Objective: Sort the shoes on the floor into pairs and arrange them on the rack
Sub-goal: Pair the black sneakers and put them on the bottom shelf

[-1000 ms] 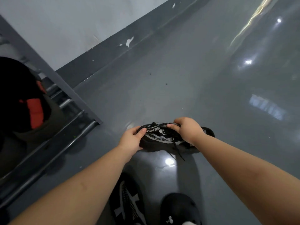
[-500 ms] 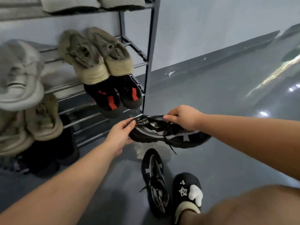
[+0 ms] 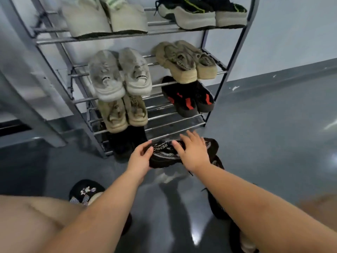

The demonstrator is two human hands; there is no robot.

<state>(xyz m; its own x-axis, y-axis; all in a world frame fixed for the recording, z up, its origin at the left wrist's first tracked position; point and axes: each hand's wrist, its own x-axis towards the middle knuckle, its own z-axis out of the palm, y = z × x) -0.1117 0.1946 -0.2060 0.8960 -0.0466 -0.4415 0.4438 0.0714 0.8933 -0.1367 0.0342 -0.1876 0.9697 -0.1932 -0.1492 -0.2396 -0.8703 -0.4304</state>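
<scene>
A black sneaker (image 3: 165, 154) with white mesh pattern and a lettered tongue hangs just in front of the lowest shelf of the metal shoe rack (image 3: 175, 126). My left hand (image 3: 141, 157) grips its heel end. My right hand (image 3: 193, 151) lies over its top, fingers spread towards the rack. A matching black sneaker (image 3: 217, 205) lies on the floor under my right forearm, mostly hidden. The rack holds pairs: black and red (image 3: 187, 99), beige (image 3: 186, 61), light grey (image 3: 118, 75), tan (image 3: 124, 112), and a black shoe (image 3: 125, 141) at the bottom left.
The top shelf carries a pale pair (image 3: 105, 17) and a black and grey pair (image 3: 197, 11). My feet wear black slippers (image 3: 85, 192) on the glossy grey floor. A grey wall with a dark skirting (image 3: 282, 77) runs behind the rack.
Both hands carried the black sneaker from the open floor over to the rack's lowest shelf. The view swung from bare floor to face the rack. My right hand shifted from pinching to lying over the shoe.
</scene>
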